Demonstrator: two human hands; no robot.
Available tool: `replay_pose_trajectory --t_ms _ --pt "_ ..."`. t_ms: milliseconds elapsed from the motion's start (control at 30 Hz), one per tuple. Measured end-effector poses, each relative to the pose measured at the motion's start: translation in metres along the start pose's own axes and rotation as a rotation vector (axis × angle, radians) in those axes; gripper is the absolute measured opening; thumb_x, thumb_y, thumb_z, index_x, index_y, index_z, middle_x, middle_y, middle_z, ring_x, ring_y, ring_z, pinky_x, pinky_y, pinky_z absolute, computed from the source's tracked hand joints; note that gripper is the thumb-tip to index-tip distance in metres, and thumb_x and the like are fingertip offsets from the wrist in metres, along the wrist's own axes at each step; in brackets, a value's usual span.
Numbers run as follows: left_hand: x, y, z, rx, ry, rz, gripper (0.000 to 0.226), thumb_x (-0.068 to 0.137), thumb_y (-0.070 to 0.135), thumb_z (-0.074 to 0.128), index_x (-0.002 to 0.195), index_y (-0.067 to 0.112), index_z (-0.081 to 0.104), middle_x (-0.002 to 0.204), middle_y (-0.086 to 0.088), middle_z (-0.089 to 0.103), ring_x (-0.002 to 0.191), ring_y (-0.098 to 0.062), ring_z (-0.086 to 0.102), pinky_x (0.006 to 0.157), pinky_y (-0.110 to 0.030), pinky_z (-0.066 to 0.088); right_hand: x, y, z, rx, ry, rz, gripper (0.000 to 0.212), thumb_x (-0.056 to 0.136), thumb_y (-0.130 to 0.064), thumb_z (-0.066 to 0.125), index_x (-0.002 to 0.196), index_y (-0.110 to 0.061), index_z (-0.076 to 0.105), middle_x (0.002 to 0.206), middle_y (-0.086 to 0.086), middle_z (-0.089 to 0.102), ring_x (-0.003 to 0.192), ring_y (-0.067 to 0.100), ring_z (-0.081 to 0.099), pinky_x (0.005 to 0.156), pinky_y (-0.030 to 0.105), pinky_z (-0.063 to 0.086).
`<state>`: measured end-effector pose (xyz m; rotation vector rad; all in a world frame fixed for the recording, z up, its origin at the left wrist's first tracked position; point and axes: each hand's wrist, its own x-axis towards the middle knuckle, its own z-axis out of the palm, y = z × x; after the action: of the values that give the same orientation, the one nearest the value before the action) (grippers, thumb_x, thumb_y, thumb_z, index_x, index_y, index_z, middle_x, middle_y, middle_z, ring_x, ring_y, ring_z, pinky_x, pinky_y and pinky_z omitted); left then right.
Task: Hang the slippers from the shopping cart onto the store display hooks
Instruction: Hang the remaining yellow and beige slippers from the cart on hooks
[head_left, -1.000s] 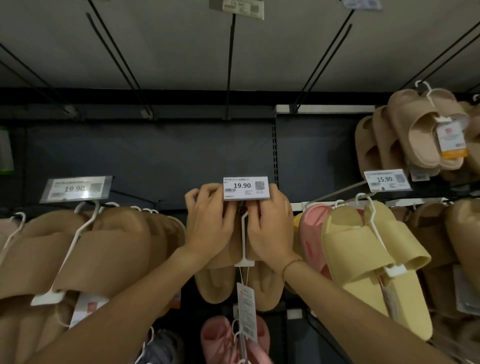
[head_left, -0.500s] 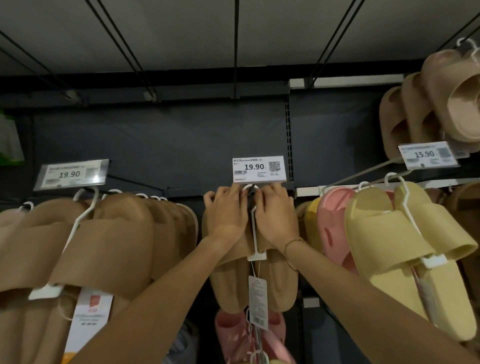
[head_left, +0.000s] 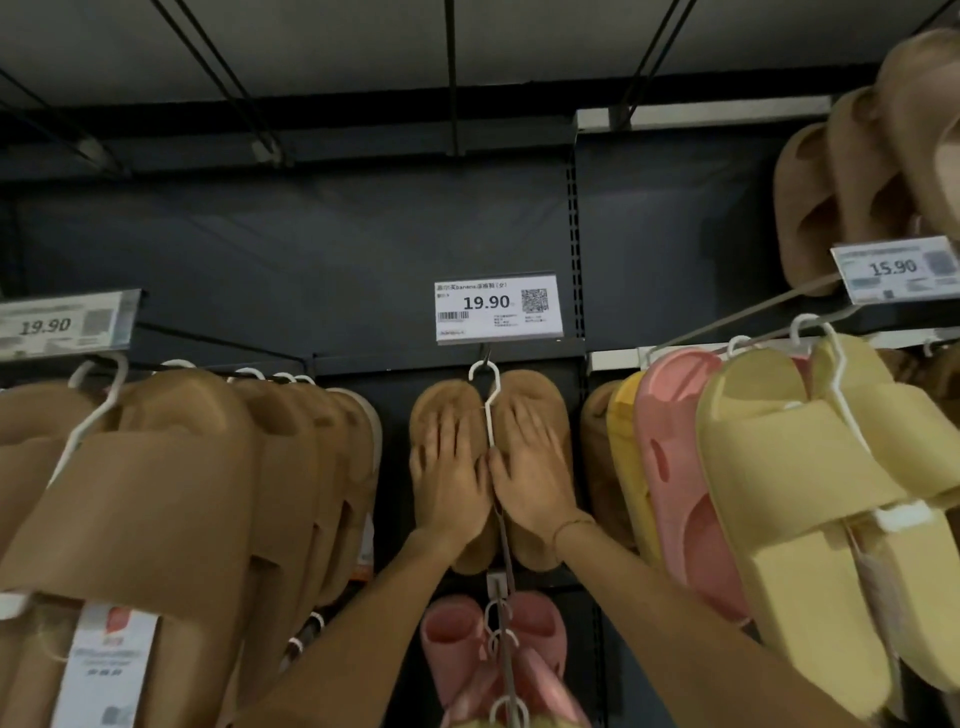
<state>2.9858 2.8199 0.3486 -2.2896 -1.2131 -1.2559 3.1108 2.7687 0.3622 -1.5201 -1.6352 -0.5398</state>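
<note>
A pair of tan slippers (head_left: 540, 400) hangs by a white plastic hanger (head_left: 488, 395) from the display hook (head_left: 487, 357) under the 19.90 price tag (head_left: 497, 306). My left hand (head_left: 451, 480) lies flat on the left slipper, fingers straight. On the right slipper my right hand (head_left: 532, 475) lies flat, its fingers spread. The two hands nearly touch at the hanger's stem. The shopping cart is out of view.
A row of tan slippers (head_left: 171, 493) hangs on the left hook. Pink (head_left: 675, 483) and yellow slippers (head_left: 810, 519) hang at right, more tan ones (head_left: 841, 176) above them. Pink slippers (head_left: 498, 660) hang below my hands. Bare hook rods (head_left: 452, 78) jut from the upper shelf.
The slipper pair has gone back along the hook towards the dark back panel. My hands slid down from the hanger's top onto the slippers' faces and flattened. The view came closer.
</note>
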Motion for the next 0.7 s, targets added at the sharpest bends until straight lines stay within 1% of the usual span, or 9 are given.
replay_pose_trajectory --t_ms 100,200,300,367,433,533,600,633,700 --pt "-0.011 -0.003 0.007 0.053 -0.202 -0.012 0.065 0.103 0.05 0.022 0.161 0.022 0.011 0.17 -0.002 0.004 0.156 -0.019 0.0 0.122 -0.05 0.01 -0.011 0.003 0.016 0.102 -0.147 0.132 0.067 0.105 -0.035 0.036 0.16 -0.009 0.008 0.168 0.008 0.005 0.155 0.019 0.002 0.126 0.039 0.005" --pt "-0.027 -0.003 0.004 0.042 -0.361 -0.063 0.062 0.104 0.05 0.027 0.16 0.026 0.015 0.169 -0.003 0.006 0.155 -0.018 0.006 0.122 -0.054 0.012 -0.022 0.002 0.019 0.254 -0.291 0.278 0.068 0.106 -0.038 0.037 0.16 -0.007 0.008 0.168 0.008 0.006 0.154 0.022 0.007 0.123 0.031 0.005" --pt "-0.044 0.001 -0.004 -0.001 -0.338 -0.064 0.05 0.103 0.048 0.033 0.15 0.03 0.033 0.158 -0.001 0.034 0.144 -0.019 0.032 0.115 -0.05 0.024 -0.037 -0.003 0.013 0.253 -0.25 0.266 0.061 0.105 -0.035 0.041 0.155 -0.003 0.026 0.161 0.012 0.027 0.148 0.028 0.026 0.12 0.032 0.02" --pt "-0.05 0.008 -0.016 -0.015 -0.304 -0.042 0.036 0.1 0.044 0.039 0.131 0.028 0.05 0.137 0.001 0.054 0.127 -0.02 0.048 0.102 -0.044 0.031 -0.045 -0.009 0.004 0.235 -0.193 0.225 0.046 0.103 -0.032 0.046 0.139 -0.003 0.047 0.141 0.016 0.05 0.13 0.033 0.047 0.105 0.033 0.039" --pt "-0.06 0.014 -0.032 -0.024 -0.36 -0.022 0.021 0.098 0.036 0.045 0.109 0.023 0.056 0.113 -0.002 0.062 0.11 -0.025 0.057 0.086 -0.037 0.035 -0.058 -0.019 -0.011 0.193 -0.242 0.247 0.032 0.101 -0.029 0.048 0.119 -0.003 0.057 0.12 0.019 0.061 0.11 0.034 0.058 0.082 0.031 0.043" --pt "-0.079 0.025 -0.051 -0.074 -0.595 -0.038 0.021 0.099 0.026 0.048 0.079 0.018 0.049 0.081 -0.003 0.055 0.082 -0.027 0.06 0.066 -0.031 0.039 -0.085 -0.037 -0.042 0.034 -0.528 0.348 0.025 0.098 -0.021 0.046 0.103 -0.003 0.063 0.108 0.018 0.066 0.094 0.034 0.063 0.072 0.031 0.047" --pt "-0.09 0.035 -0.057 -0.039 -0.826 -0.026 0.027 0.099 0.028 0.052 0.074 0.017 0.054 0.077 -0.002 0.056 0.078 -0.024 0.061 0.062 -0.031 0.044 -0.108 -0.048 -0.067 -0.04 -0.831 0.443 0.025 0.1 -0.022 0.046 0.09 -0.004 0.06 0.094 0.014 0.062 0.075 0.026 0.058 0.062 0.029 0.045" --pt "-0.097 0.041 -0.057 -0.025 -0.919 -0.017 0.024 0.097 0.029 0.057 0.077 0.016 0.06 0.078 -0.001 0.059 0.079 -0.024 0.063 0.066 -0.032 0.049 -0.118 -0.054 -0.081 -0.06 -0.971 0.505 0.026 0.102 -0.025 0.047 0.096 -0.003 0.06 0.094 0.013 0.061 0.071 0.025 0.056 0.059 0.03 0.045" --pt "-0.11 0.06 -0.063 -0.039 -1.1 -0.035 0.023 0.084 0.04 0.07 0.088 0.017 0.071 0.082 0.0 0.068 0.082 -0.021 0.067 0.078 -0.034 0.057 -0.136 -0.06 -0.104 -0.095 -1.189 0.617 0.041 0.102 -0.032 0.052 0.13 -0.003 0.055 0.118 0.017 0.062 0.087 0.033 0.065 0.07 0.036 0.054"
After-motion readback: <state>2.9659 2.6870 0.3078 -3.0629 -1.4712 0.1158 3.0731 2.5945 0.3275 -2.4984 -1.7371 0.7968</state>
